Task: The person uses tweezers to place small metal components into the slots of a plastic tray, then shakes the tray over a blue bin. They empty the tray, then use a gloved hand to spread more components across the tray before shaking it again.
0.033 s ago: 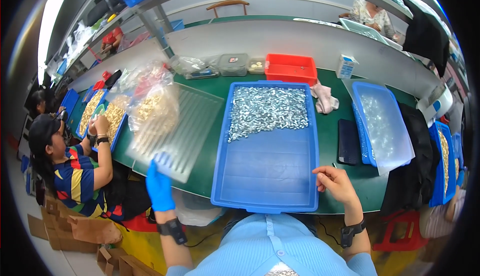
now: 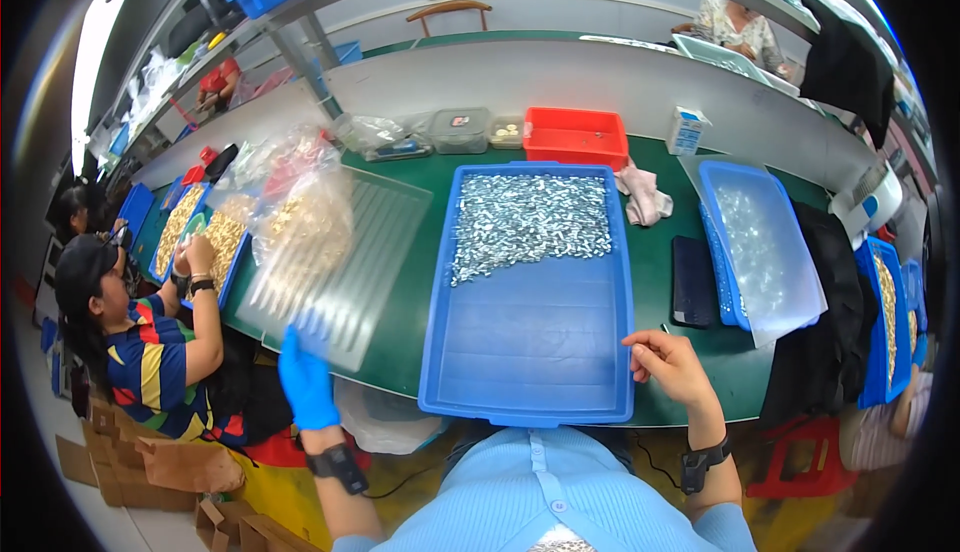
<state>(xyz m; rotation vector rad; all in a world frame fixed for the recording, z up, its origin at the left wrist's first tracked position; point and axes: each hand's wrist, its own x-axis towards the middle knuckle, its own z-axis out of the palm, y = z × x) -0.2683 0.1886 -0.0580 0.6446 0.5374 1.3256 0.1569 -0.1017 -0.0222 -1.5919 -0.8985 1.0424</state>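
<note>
My left hand (image 2: 308,384), in a blue glove, grips the near edge of a translucent ribbed plastic sheet (image 2: 375,277). Its thumb lies along the edge, and blurred blue fingers show through the plastic. My bare right hand (image 2: 673,366) rests at the right rim of a large blue tray (image 2: 530,352), fingers loosely curled, with a gap between thumb and forefinger and nothing visible in it. Many small shiny silver pieces (image 2: 535,222) cover the far half of that tray. A clear bag of gold-coloured pieces (image 2: 300,222) lies at the sheet's far left part.
Behind the tray stand a red bin (image 2: 575,134) and a lidded clear box (image 2: 459,130). To its right lie a pink cloth (image 2: 645,197), a dark phone-like slab (image 2: 691,282) and a plastic-covered blue tray (image 2: 760,242). A co-worker (image 2: 160,342) sits at left.
My left hand has shifted left and slightly nearer, and the ribbed sheet has slid left with it. My right hand stays at the tray's rim. The whole view has shifted slightly.
</note>
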